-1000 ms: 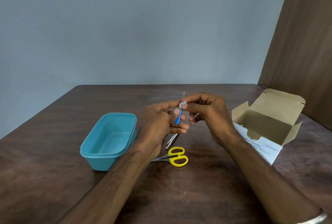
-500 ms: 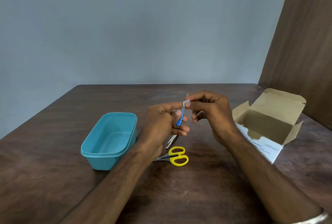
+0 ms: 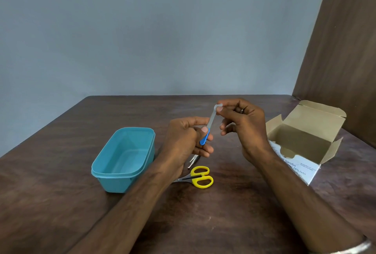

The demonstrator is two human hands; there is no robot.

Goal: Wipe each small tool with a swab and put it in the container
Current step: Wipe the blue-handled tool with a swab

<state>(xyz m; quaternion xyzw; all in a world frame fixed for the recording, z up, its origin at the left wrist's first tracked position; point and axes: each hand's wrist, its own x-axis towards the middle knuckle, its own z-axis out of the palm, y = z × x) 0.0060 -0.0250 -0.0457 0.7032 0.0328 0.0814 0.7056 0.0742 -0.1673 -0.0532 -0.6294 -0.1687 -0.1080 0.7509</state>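
My left hand [image 3: 186, 138] pinches the blue handle of a small metal file [image 3: 209, 124], which points up and a little right above the table. My right hand [image 3: 243, 125] pinches a white swab [image 3: 217, 107] folded over the file's upper tip. An empty teal container [image 3: 124, 158] stands to the left of my left hand. Yellow-handled scissors [image 3: 198, 178] lie on the table below my hands, their blades partly under my left wrist. Metal tweezers [image 3: 193, 160] lie just above the scissors, mostly hidden by my left hand.
An open cardboard box of alcohol swabs [image 3: 305, 143] sits at the right, flaps up. The dark wooden table [image 3: 203, 223] meets a grey wall at the back and a brown panel [image 3: 345, 50] at the right.
My right hand has slid the swab up the file from near the handle to the tip. The left hand has kept its grip, tilting the file slightly right.
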